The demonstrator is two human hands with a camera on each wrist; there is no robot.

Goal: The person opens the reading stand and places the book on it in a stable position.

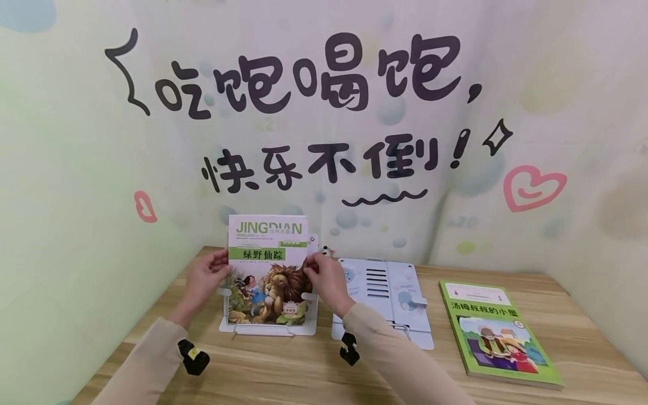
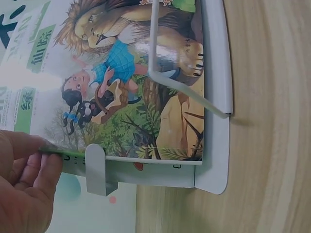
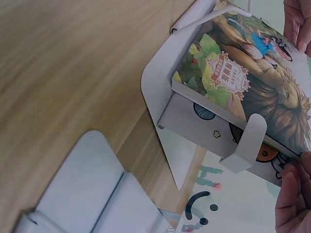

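A storybook [image 1: 263, 275] with a lion and a girl on its cover stands upright, leaning back on a white book stand [image 1: 310, 327]. My left hand [image 1: 203, 281] pinches the book's left edge between thumb and fingers. On the opposite edge, my right hand [image 1: 330, 281] pinches the book at about the same height. In the left wrist view, a side clip [image 2: 95, 167] overlaps the cover's edge just below the left hand. The right wrist view shows the other side clip [image 3: 250, 141] over the cover and a wire rest [image 3: 209, 18] across its lower part.
A second white book stand [image 1: 385, 306] lies folded back on the wooden table [image 1: 263, 371], right of the first. Farther right lies a green book [image 1: 498, 337]. Behind the table hangs a printed backdrop [image 1: 324, 135] with large dark lettering.
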